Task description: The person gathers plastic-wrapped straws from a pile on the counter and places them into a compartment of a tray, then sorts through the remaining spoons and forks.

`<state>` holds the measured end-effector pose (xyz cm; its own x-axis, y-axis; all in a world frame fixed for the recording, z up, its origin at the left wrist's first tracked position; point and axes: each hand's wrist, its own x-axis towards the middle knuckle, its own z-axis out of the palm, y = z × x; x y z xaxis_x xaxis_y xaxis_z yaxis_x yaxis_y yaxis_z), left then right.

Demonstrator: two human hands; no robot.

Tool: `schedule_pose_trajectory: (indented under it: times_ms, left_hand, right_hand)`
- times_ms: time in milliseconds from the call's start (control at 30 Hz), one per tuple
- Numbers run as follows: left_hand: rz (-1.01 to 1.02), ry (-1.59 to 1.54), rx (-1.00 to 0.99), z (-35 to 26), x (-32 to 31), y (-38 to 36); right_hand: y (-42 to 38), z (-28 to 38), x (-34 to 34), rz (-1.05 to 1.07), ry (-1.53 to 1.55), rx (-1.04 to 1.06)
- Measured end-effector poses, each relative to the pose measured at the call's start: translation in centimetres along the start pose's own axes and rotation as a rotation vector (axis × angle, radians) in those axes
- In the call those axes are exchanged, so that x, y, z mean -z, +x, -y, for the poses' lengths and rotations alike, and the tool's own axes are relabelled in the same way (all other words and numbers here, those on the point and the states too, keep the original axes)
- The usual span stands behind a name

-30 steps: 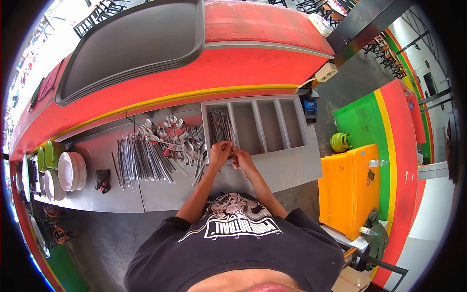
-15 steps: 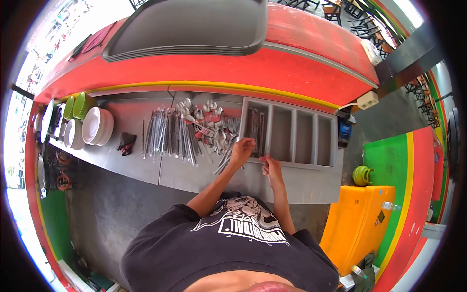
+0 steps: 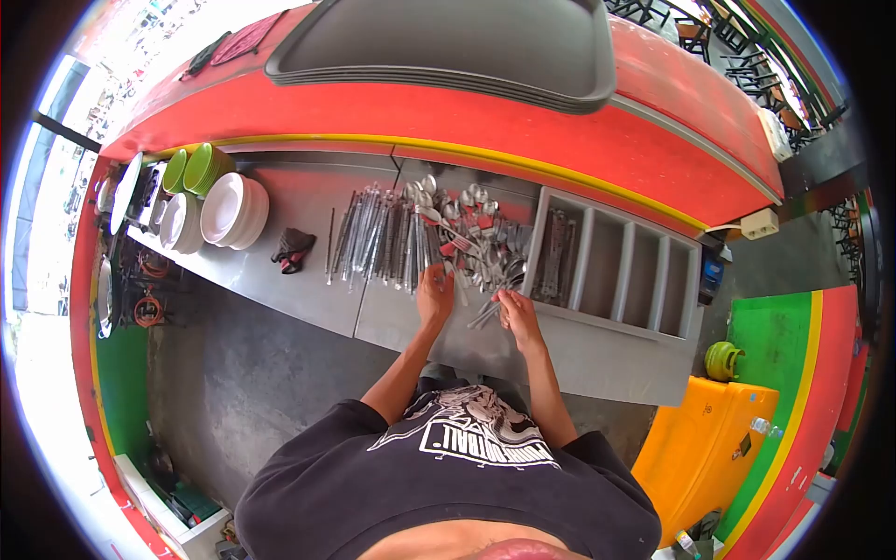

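Observation:
My left hand (image 3: 435, 293) is at the front of the cutlery heap, by the right end of a row of long thin sticks (image 3: 378, 238), some shiny. Its thumb and fingers look slightly apart, with nothing visible between them. My right hand (image 3: 518, 315) is closed, fingertips together, beside spoon handles and the front left corner of a grey cutlery tray (image 3: 607, 319). Whatever it pinches is too small to make out. Spoons (image 3: 476, 198) and forks (image 3: 460, 243) lie jumbled between the row and the tray. Dark thin sticks (image 3: 557, 257) fill the tray's leftmost compartment.
White bowls (image 3: 233, 213) and green bowls (image 3: 205, 170) stand stacked at the left end of the steel counter (image 3: 280, 313). A dark crumpled cloth (image 3: 293, 250) lies near them. Stacked dark trays (image 3: 448, 51) rest on the red ledge above. An orange box (image 3: 714, 448) stands at right.
The view has swung, so the counter appears shifted right. Both hands have moved left from the tray's first compartment to the heap of cutlery, the left hand farther along.

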<state>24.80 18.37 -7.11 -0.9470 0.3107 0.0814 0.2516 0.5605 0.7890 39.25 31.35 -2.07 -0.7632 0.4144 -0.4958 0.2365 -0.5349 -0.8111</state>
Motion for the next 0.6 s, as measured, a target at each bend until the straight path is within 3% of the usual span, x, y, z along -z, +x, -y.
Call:
schedule_pose_trajectory:
  times_ms: [133,400,500,600]
  left_hand:
    - [0.031,0.156,-0.035,5.3,1.0,-0.1]
    - [0.226,0.157,0.140,7.2,2.7,1.1]
    - [0.292,0.161,0.143,7.1,3.7,1.9]
    - [0.323,0.203,0.016,8.5,4.2,2.6]
  right_hand:
    - [3.0,-2.8,-3.8,0.017,-0.137,0.013]
    - [6.6,-9.3,-9.0,-0.121,-0.650,0.082]
    - [6.8,-11.3,-10.4,-0.186,-0.819,0.139]
    - [6.9,-12.4,-11.8,-0.172,-0.929,0.182]
